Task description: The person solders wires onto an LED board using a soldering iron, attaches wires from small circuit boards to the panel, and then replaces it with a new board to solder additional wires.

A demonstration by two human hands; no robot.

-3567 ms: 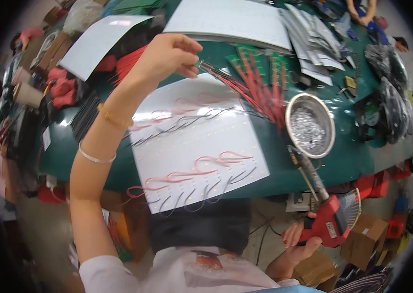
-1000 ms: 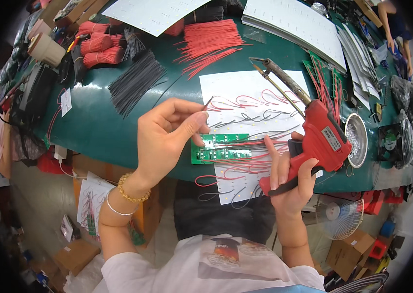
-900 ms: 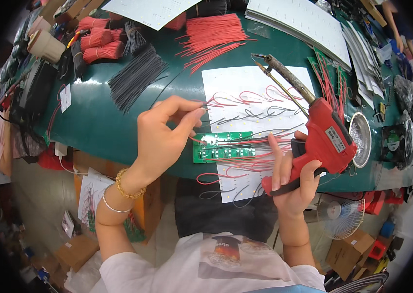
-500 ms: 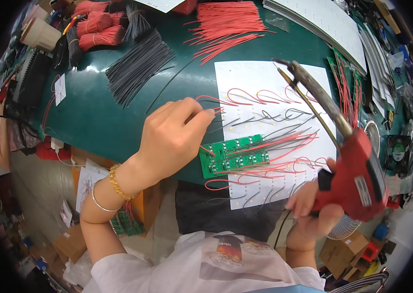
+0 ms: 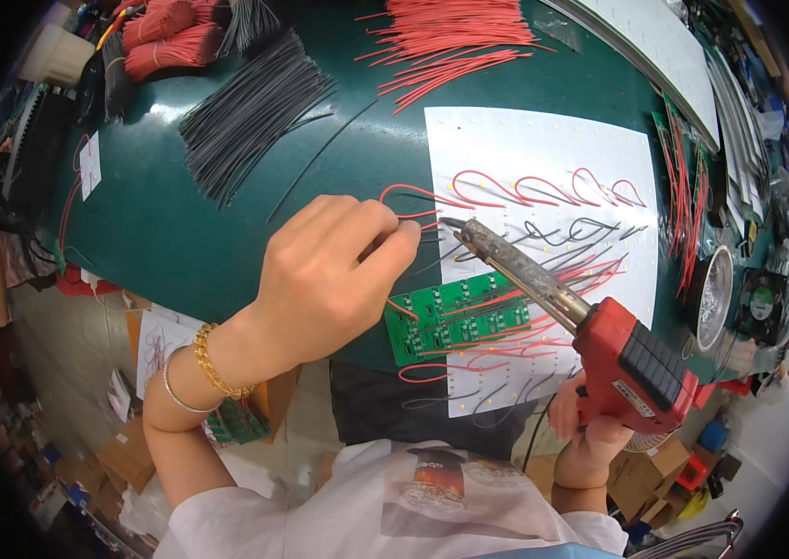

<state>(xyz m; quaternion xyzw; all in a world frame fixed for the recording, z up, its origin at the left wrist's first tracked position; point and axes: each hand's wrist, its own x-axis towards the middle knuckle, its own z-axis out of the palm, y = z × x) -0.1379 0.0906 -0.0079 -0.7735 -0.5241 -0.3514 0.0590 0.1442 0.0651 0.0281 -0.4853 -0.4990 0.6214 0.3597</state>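
My left hand [image 5: 329, 270] is closed in a pinch at the left edge of a white sheet [image 5: 543, 135] dotted with small pads. A red wire [image 5: 408, 189] loops out by its fingertips, and short wire ends show just right of them. My right hand [image 5: 592, 436] grips the handle of a red soldering gun [image 5: 632, 359]. Its dark tip is close to my left fingertips, at the wire ends; whether it touches them I cannot tell. Below the barrel, a green circuit board [image 5: 404, 340] with red and black wires lies partly over the sheet.
Bunches of black wires [image 5: 254, 116] and red wires [image 5: 455, 33] lie across the far side of the green table [image 5: 180, 205]. At the right are a stack of white panels [image 5: 641, 47], wired boards [image 5: 679, 186], a round metal dish [image 5: 711, 298] and a black fan [image 5: 764, 296].
The soldering gun has swung left and down, bringing its tip from above the sheet to my left fingertips. My left hand stays pinched in nearly the same place.
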